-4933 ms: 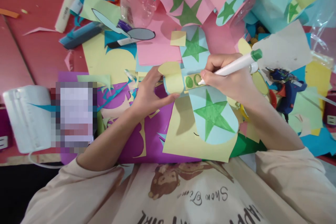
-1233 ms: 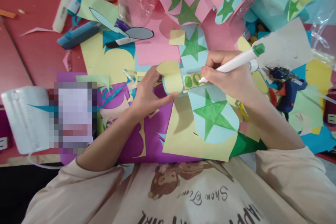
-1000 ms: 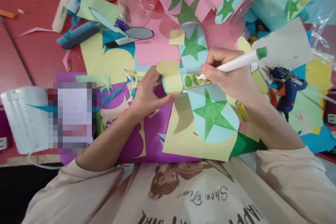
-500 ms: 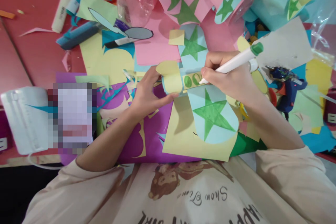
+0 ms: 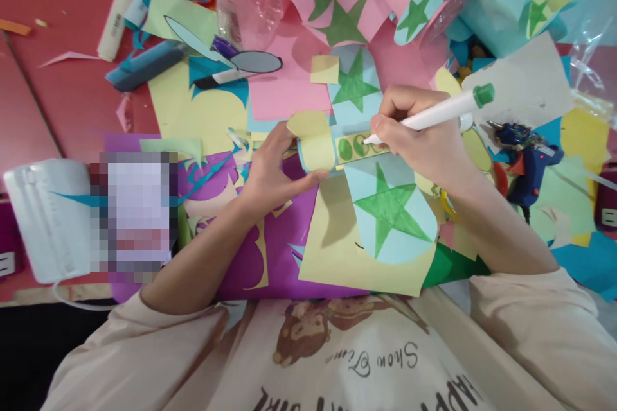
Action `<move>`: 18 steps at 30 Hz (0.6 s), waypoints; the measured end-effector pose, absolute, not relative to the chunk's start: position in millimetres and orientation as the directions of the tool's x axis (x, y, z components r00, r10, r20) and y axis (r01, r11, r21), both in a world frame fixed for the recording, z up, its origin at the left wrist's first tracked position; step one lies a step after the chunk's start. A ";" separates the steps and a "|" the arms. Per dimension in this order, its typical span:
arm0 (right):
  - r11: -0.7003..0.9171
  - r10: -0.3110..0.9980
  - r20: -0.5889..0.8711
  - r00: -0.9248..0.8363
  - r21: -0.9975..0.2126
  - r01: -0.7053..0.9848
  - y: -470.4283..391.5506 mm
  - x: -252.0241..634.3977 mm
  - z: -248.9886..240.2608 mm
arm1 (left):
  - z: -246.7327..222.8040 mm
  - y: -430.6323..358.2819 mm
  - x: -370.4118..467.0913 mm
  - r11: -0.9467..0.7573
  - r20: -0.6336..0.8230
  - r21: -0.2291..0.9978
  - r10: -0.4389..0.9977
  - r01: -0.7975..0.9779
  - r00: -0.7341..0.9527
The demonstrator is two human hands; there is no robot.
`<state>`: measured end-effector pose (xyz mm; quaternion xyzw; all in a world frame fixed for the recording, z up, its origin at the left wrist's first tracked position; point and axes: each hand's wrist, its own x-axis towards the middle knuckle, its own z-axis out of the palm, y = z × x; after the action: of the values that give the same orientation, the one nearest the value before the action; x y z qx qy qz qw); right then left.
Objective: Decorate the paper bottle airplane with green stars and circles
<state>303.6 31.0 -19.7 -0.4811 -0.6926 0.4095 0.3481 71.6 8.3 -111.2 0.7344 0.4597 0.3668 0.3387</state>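
Note:
My right hand is closed around a white marker with a green end, gripped like a pen. The marker's tip rests on a yellow strip bearing green ovals, on the body of a paper airplane. Its light blue wings carry green stars, one on each side. My left hand steadies the airplane's left end, thumb and fingers either side of a rounded yellow flap. Some left fingertips are hidden behind the paper.
Scissors lie at the upper left beside a glue stick. A blue glue gun is at right. A clear plastic cup and pink paper lie beyond. Purple paper is under my left arm, near a white box.
The marker's tip has shifted slightly left and away from me along the strip, and the marker leans lower. More green shows on the second oval. My left hand stays put.

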 end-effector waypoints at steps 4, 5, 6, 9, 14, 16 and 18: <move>0.189 0.944 0.050 -0.325 -0.890 0.415 30.6 303.8 -20.5 | -111.3 8.2 72.2 -0.353 0.236 0.831 0.924 0.430 0.302; 0.191 0.945 0.056 -0.321 -0.893 0.407 30.7 304.2 -21.2 | -111.4 8.1 72.2 -0.357 0.240 0.828 0.922 0.431 0.303; 0.193 0.949 0.071 -0.308 -0.902 0.387 30.9 304.7 -22.0 | -111.7 8.0 72.2 -0.358 0.240 0.828 0.922 0.432 0.303; 0.200 0.956 0.131 -0.261 -0.945 0.259 32.0 307.1 -23.4 | -112.4 7.6 71.7 -0.352 0.233 0.824 0.925 0.443 0.302; 0.188 0.960 0.149 -0.236 -0.970 0.155 30.9 310.3 -18.9 | -107.3 7.8 71.6 -0.376 0.244 0.799 0.916 0.470 0.318; 0.215 0.961 0.165 -0.224 -0.950 0.225 28.8 309.9 -17.3 | -103.6 8.5 72.3 -0.411 0.272 0.791 0.900 0.453 0.342; 0.225 0.962 0.160 -0.220 -0.922 0.316 26.9 308.1 -17.8 | -100.8 9.1 73.1 -0.433 0.292 0.788 0.889 0.438 0.353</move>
<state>308.1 26.9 -17.8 -0.4765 -0.6707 0.4003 0.4037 73.1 9.1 -100.8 0.7629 0.4350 0.3665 0.3073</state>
